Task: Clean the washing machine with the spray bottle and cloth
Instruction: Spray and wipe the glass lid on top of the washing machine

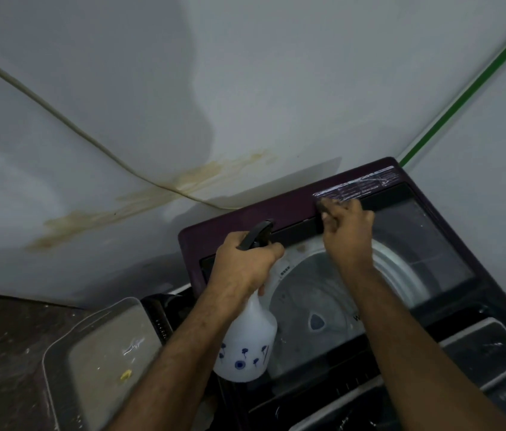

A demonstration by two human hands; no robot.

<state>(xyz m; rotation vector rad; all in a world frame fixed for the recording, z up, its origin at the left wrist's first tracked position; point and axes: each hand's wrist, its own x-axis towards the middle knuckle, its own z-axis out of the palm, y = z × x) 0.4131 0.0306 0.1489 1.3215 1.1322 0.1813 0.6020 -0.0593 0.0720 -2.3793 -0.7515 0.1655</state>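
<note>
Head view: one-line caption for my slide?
Left hand holds spray bottle; right hand rubs dark cloth along washer lid.

Both forearms are bare right up to the lower edge of the view, with no sleeve showing on either. The left hand point(242, 262) and the right hand point(349, 231) wear no gloves. No ring, watch or band can be made out on fingers or wrists. Fine hair shows along the forearms. The light is dim, so small marks are hard to tell.
</note>
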